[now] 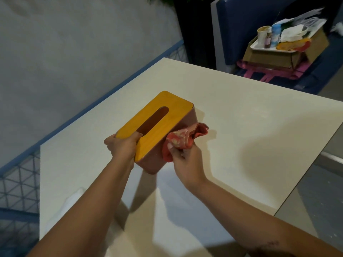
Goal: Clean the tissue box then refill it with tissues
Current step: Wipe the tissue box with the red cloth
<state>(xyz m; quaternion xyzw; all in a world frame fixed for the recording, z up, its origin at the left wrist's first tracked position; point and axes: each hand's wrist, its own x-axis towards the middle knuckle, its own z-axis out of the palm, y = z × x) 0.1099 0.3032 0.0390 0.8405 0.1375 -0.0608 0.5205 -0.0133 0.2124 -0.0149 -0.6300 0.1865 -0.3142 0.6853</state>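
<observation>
Here, left hand (123, 145) around tissue box (174, 115) end.

A cream-white rectangular table (241, 112) stands beside a blue-framed wire-mesh partition (18, 186). Beyond it, on a dark blue upholstered bench (241, 25), a brown cardboard box (269, 59) carries a white tray (259, 46) holding a beige paper cup (262, 34), a small brown bottle (267, 41) and crumpled white paper (291, 33). Pink bag straps (254, 73) show beneath the box.

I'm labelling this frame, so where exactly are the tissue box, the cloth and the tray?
tissue box (161, 127), head view, on its yellow lid beside the slot.
cloth (181, 137), head view, on the bunched pink fabric.
tray (271, 49), head view, on its white near rim.
</observation>
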